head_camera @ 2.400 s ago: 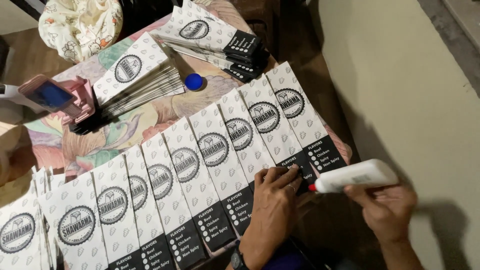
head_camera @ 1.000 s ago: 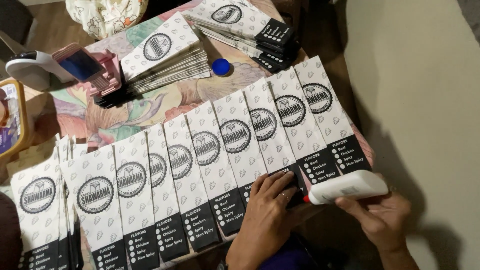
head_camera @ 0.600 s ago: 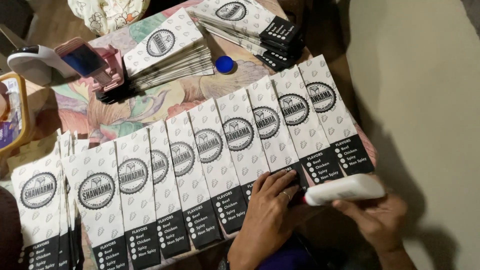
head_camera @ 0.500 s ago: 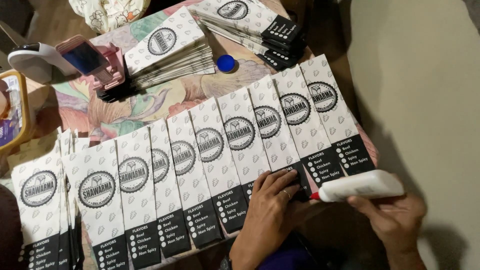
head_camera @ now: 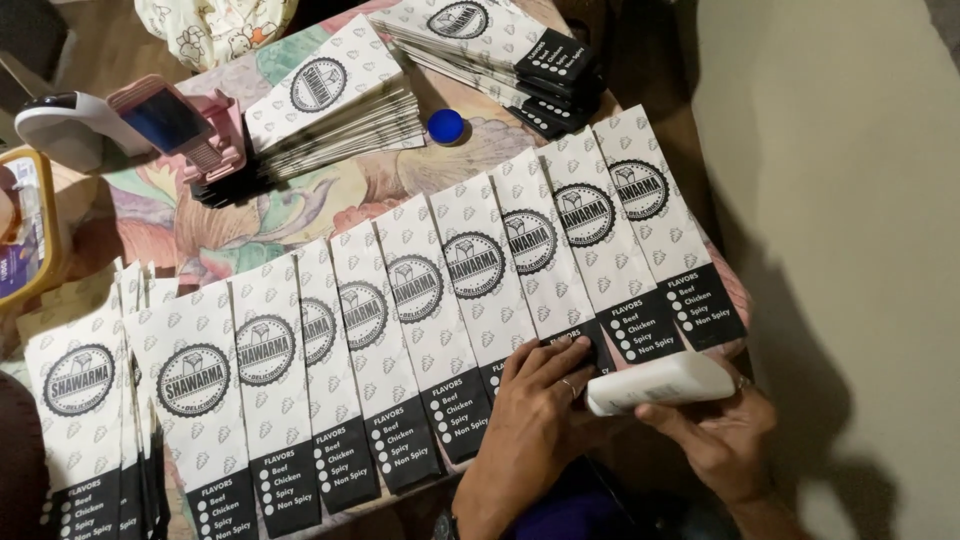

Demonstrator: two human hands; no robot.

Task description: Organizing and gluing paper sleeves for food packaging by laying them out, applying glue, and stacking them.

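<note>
We had the left hand (head_camera: 535, 400) lying flat, fingers extended and gripping nothing, its fingertips (head_camera: 565, 350) pressing down on the black lower end of one sleeve (head_camera: 545, 270) in the row (head_camera: 400, 300). That row lay fanned across the table (head_camera: 300, 205), each paper sleeve overlapping its neighbour so that only a strip along one edge showed. Our right hand (head_camera: 715, 435) was closed around the bottle (head_camera: 660, 383), a white one held almost level, with its tip hidden just beside the left fingertips at the near end of the row. We could not tell whether the tip touched the paper.

The step in hand looked to us like laying glue along an exposed strip. To do it well, we judged that the left hand should press firmly on the sleeve being worked, since a nudge could shift the whole overlapping fan. The bottle wanted a light, even squeeze and a steady run along the edge, so nothing spread under the next sleeve. The tip also needed to stay clear of our own fingers.

The blue cap (head_camera: 446, 125) lay well apart, past the row, near a stack (head_camera: 330, 100) of more sleeves.
</note>
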